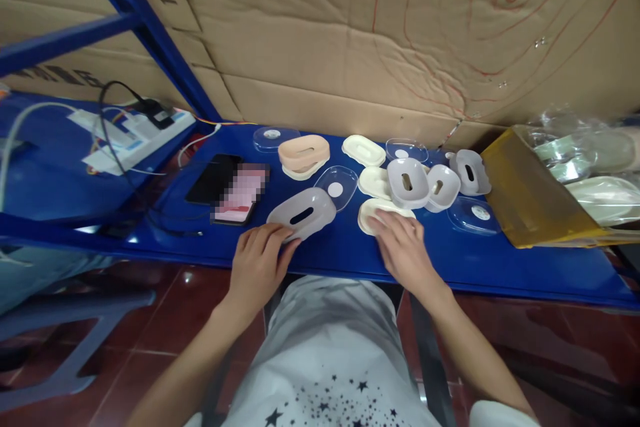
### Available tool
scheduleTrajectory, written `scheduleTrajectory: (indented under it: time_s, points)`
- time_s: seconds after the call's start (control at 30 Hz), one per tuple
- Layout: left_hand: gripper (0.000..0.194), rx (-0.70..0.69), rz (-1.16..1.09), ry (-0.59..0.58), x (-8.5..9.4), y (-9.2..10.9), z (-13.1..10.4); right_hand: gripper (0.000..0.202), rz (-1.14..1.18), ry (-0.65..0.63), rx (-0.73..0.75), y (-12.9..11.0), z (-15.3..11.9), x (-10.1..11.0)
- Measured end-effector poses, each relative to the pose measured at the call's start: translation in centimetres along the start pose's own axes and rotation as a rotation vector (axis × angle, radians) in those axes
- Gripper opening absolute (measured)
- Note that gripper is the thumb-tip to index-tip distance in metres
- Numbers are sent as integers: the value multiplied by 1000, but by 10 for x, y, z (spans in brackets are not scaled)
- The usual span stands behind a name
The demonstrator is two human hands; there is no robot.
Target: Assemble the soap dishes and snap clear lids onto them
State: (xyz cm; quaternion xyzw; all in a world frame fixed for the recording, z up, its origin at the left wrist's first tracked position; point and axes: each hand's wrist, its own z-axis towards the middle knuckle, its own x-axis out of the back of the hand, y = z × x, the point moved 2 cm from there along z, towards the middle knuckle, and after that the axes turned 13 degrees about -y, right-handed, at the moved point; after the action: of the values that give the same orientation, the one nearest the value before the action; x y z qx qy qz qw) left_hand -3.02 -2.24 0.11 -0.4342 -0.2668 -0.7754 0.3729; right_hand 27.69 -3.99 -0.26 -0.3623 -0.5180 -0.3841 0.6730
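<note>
My left hand (263, 253) grips the near left edge of a grey soap dish (323, 210) with an oval slot, its fingers closed on the rim. My right hand (403, 247) reaches over a cream soap-dish tray (367, 217) on the table, its fingers bent onto it and hiding much of it. Behind that lie another cream tray (373, 183) and a grey soap dish (407, 180). A clear lid (345, 180) with a round white sticker rests between the hands. At the back, a peach soap dish (300, 147) sits on a cream piece.
Two phones (213, 180) lie left on the blue table (325, 260). Farther left, a power strip (145, 140) trails cables. On the right, a cardboard box (525, 213) holds bagged parts, near a clear lid (475, 217). A cardboard sheet (300, 33) stands behind.
</note>
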Motion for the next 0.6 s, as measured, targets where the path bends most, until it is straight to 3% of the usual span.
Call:
scheduleTrajectory:
  time_s: [0.13, 0.23, 0.33, 0.47, 0.53, 0.6]
  points:
    - [13, 152, -4, 46, -1, -6, -4, 43, -1, -163, 235, -19, 74, -6]
    - [13, 180, 12, 31, -2, -8, -4, 18, 99, -241, 202, -14, 113, -8]
    - [13, 162, -9, 0, -8, -10, 0, 24, 481, -62, 53, 14, 126, -3]
    - [16, 116, -25, -75, -23, -13, 20, 42, 1063, 196, -198, 68, 121, -3]
    - [20, 110, -52, -147, -31, -15, 34, 54, 1101, 254, -297, 91, 116, -4]
    - [27, 89, -98, -230, -37, -17, 47, 69, 954, 312, -356, 107, 110, -1]
